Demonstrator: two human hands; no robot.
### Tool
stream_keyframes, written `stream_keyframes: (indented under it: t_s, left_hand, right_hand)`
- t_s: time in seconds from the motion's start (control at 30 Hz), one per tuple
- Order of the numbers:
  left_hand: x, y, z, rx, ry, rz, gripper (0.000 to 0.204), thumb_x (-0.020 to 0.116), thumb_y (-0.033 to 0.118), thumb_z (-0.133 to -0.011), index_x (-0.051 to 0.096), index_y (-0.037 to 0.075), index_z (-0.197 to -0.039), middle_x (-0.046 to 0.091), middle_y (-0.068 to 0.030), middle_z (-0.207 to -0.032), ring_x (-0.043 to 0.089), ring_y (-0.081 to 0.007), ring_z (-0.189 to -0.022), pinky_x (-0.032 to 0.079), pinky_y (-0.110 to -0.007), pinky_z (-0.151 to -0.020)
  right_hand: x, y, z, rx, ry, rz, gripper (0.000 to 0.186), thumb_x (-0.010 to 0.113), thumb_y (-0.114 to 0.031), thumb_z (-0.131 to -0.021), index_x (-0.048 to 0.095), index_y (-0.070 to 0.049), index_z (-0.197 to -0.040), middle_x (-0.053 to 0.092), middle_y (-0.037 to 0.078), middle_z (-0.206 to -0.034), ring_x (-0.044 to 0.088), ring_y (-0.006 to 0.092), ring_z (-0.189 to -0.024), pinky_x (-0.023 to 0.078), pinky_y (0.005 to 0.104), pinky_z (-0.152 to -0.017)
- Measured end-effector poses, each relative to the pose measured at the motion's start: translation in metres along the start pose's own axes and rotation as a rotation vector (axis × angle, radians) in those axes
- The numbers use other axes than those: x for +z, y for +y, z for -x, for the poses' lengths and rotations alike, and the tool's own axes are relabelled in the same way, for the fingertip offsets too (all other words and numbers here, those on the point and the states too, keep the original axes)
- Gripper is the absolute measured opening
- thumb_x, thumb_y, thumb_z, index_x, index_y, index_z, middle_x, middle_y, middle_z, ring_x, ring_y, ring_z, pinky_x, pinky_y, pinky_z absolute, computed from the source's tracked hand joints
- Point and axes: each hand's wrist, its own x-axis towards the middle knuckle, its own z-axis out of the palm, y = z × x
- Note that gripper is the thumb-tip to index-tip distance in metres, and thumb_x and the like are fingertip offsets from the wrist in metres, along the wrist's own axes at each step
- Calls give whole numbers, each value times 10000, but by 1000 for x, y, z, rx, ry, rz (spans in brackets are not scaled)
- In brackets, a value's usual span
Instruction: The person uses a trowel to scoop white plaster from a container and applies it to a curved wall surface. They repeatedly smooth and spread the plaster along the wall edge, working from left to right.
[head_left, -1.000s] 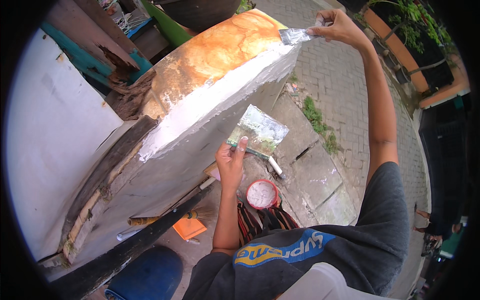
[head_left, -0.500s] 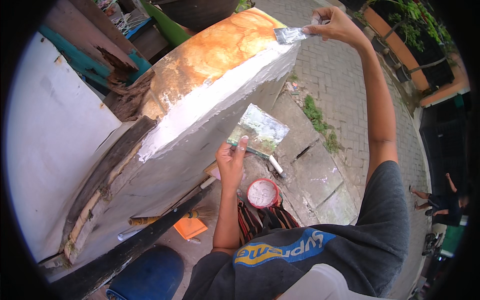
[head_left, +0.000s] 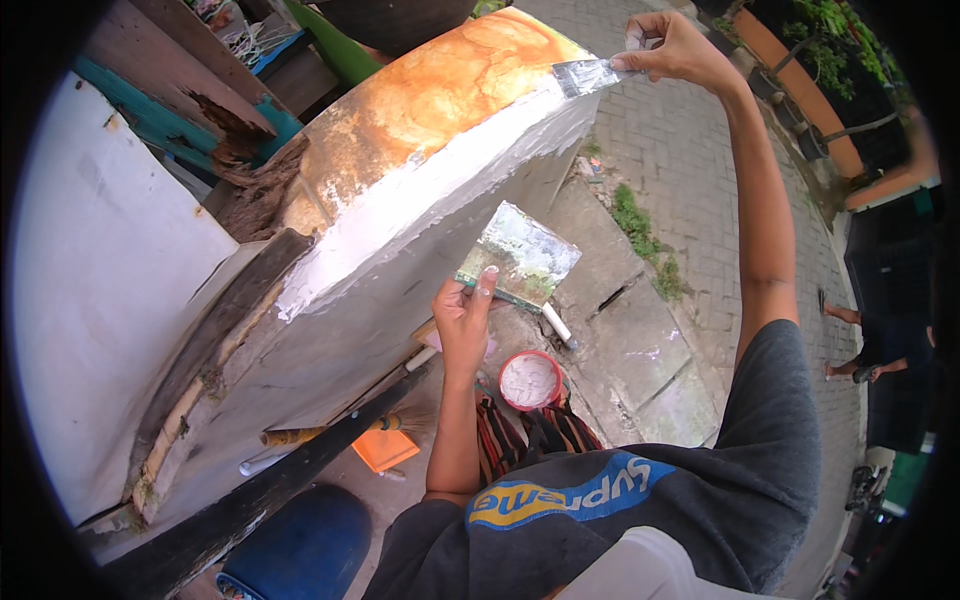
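My right hand (head_left: 682,52) pinches a putty knife (head_left: 588,77) with a smeared metal blade. The blade lies against the far corner of a low wall (head_left: 400,260), on a band of white putty (head_left: 430,185) that runs along the wall's top edge. An orange-brown stained slab (head_left: 440,85) caps the wall above that band. Lower down, my left hand (head_left: 463,322) grips a flat square board (head_left: 520,255), thumb on top; white putty is smeared across its face. Below the board stands a red tub (head_left: 531,380) of white putty.
A handled tool with a white grip (head_left: 558,326) lies on the concrete slabs (head_left: 640,345). A broom (head_left: 400,422), an orange sheet (head_left: 384,449), a dark beam (head_left: 270,487) and a blue barrel (head_left: 295,545) are at lower left. Another person (head_left: 880,340) is on the paved lane at right.
The putty knife and my right hand have shifted slightly right and down at the wall's corner. My left hand stays almost still with the board. The person at right has changed pose.
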Motion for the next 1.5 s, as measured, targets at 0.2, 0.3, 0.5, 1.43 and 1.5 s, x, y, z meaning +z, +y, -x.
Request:
stream_keyframes:
  t_s: [0.2, 0.3, 0.5, 1.43, 1.5]
  left_hand:
    - [8, -5, -3, -7, -18, -12, 167, 645, 145, -926, 639, -11, -985, 665, -52, -849, 625, -85, -718, 568, -256, -614]
    - [11, -7, -3, -9, -19, -16, 168, 643, 144, -928, 640, -13, -986, 667, -55, -850, 627, -87, -717, 569, -257, -617]
    - [15, -8, -4, 10, -20, -27, 177, 631, 143, -932, 634, -16, -1009, 674, -73, -887, 642, -104, -745, 577, -267, -634]
    - [40, -33, -12, -12, -59, -78, 197, 617, 150, -936, 629, -10, -1051, 684, -82, -919, 661, -116, -763, 587, -271, -633]
    - [44, -32, -12, -17, -66, -72, 197, 617, 149, -936, 629, -10, -1052, 687, -86, -927, 665, -119, -765, 586, -272, -630]
  right_hand:
    - [-23, 49, 3, 58, 53, 67, 374, 807, -398, -760, 604, -90, -695, 585, -19, -601, 527, 42, -527, 416, 196, -461]
    - [-29, 56, 7, 143, 56, -4, 372, 799, -404, -768, 605, -96, -691, 585, -18, -598, 526, 40, -523, 414, 192, -459]
    - [-10, 29, 0, 29, -31, 6, 350, 795, -389, -780, 601, -109, -700, 581, -24, -602, 521, 35, -523, 421, 197, -464]
    - [-50, 68, 21, 250, 136, -189, 251, 830, -202, -735, 626, -56, -726, 630, 0, -654, 576, 55, -587, 456, 222, -501]
    - [-51, 69, 23, 320, 128, -153, 259, 827, -214, -739, 624, -54, -723, 623, -1, -648, 572, 57, -584, 452, 225, -498]
